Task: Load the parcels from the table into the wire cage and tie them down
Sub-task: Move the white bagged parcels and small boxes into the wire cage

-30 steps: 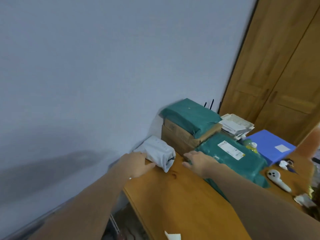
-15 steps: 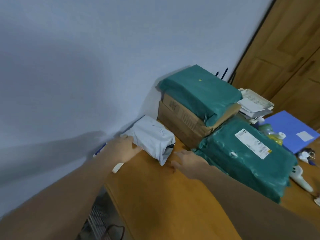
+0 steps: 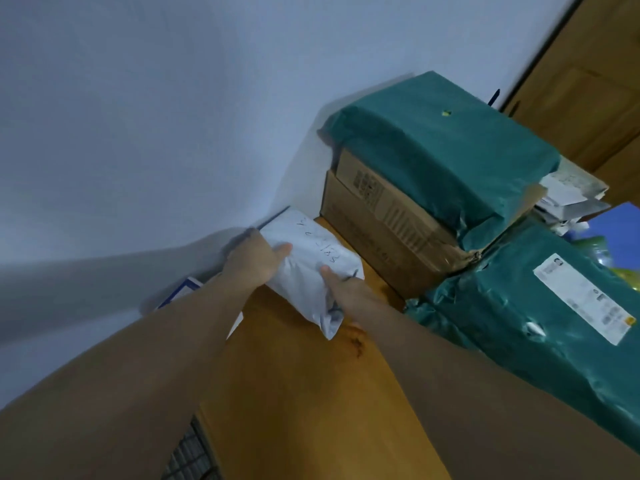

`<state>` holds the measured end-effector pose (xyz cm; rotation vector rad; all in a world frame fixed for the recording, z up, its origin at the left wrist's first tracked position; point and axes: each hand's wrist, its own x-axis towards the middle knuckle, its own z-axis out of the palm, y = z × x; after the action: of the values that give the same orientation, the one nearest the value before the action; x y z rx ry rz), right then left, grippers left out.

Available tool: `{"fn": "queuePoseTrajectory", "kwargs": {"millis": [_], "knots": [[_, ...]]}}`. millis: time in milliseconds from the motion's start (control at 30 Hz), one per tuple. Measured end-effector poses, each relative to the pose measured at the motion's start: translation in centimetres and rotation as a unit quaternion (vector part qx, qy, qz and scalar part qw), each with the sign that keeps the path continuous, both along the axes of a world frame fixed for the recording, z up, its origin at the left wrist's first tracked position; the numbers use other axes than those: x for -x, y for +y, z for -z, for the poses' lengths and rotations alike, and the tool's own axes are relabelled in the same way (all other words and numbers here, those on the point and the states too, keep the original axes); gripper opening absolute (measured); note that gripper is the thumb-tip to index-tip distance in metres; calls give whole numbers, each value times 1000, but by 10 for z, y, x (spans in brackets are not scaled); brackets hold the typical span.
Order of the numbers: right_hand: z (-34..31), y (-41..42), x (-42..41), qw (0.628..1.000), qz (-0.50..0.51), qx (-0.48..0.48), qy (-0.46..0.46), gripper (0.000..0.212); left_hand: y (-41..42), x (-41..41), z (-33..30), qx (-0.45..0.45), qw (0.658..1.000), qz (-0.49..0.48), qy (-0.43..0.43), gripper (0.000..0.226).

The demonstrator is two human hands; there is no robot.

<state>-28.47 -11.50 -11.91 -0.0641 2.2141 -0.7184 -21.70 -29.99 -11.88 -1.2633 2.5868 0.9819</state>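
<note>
1. Lying on the wooden table (image 3: 298, 393) near its far corner by the wall is a white poly-bag parcel (image 3: 308, 271) with handwriting on its top face, just beside a cardboard box.
2. Both hands are on that white parcel: the left hand (image 3: 252, 261) grips its left end with the thumb laid across the top, and the right hand (image 3: 346, 289) holds the near right side with a finger reaching onto the top. Whether the parcel is lifted off the table cannot be told.
3. To the right stands the cardboard box (image 3: 384, 230), its flap open, with a green-wrapped parcel (image 3: 440, 147) resting on top of it.
4. A second green-wrapped parcel (image 3: 519, 313) lies on the table in front of and to the right of the box, touching it, with a white shipping label (image 3: 581, 299) on its upper face.
5. Behind the left forearm, a flat white item with a blue edge (image 3: 183, 289) leans against the pale wall (image 3: 156, 116).
6. Below the table edge at the bottom, a patch of the wire cage (image 3: 194, 459) shows.
7. Farther right are loose papers (image 3: 568, 195), a blue sheet (image 3: 620, 230) and a wooden door (image 3: 595, 81).
</note>
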Motion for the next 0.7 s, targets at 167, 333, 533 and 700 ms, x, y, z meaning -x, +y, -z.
{"fn": "queuePoseTrajectory", "kwargs": {"millis": [167,333,533,700], "knots": [[23,-12,-7,993,106,34,-32,50,6,-8,8,-23,1000,-5,-16,79],[23,-12,-13,991,119,47,-35,60,5,-16,11,-32,999,-4,-18,88],[-31,15,-24,997,24,74,28,52,20,-47,-27,-61,998,0,-9,76],[-139,33,-31,984,-99,87,119,41,30,-69,-106,-28,997,-7,76,90]]}}
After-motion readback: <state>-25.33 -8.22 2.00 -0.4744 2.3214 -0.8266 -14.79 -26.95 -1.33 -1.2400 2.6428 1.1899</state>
